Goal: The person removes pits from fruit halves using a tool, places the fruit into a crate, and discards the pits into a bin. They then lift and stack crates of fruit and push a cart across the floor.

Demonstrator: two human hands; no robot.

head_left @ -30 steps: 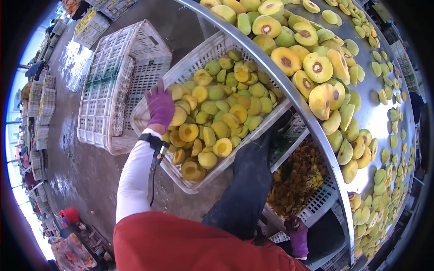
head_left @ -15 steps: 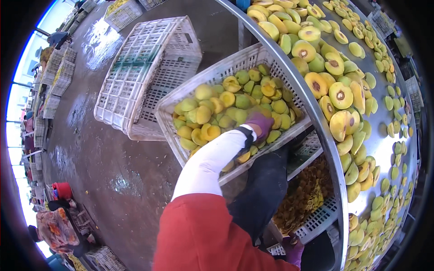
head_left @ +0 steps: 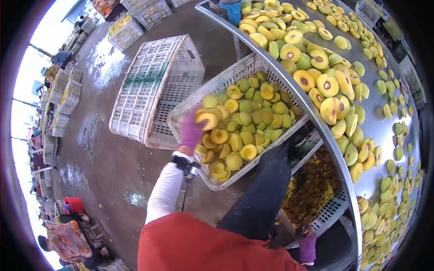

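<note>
My left hand (head_left: 191,130), in a purple glove, is over the left end of a white plastic crate (head_left: 210,183) of peach halves. Its fingers close on a pitted peach half (head_left: 207,120), a little blurred by motion. Yellow-green peach halves (head_left: 244,118), many with hollow centres, fill the crate below. Low on the right, my gloved right hand (head_left: 307,244) is beside a lower crate (head_left: 332,214) of brown scraps (head_left: 307,194). Its fingers are curled, and what they hold, if anything, I cannot make out.
On the right, a steel table (head_left: 312,101) with a raised rim carries many cut peaches (head_left: 327,86), some with stones showing. A white crate (head_left: 142,90) lies on its side on the wet floor (head_left: 113,180). My leg (head_left: 260,194) is beside the peach crate. A person (head_left: 68,239) sits lower left.
My left hand has moved from the right part of the peach crate to its left end and now holds a peach half. My right hand stays low by the scraps. The view has shifted slightly.
</note>
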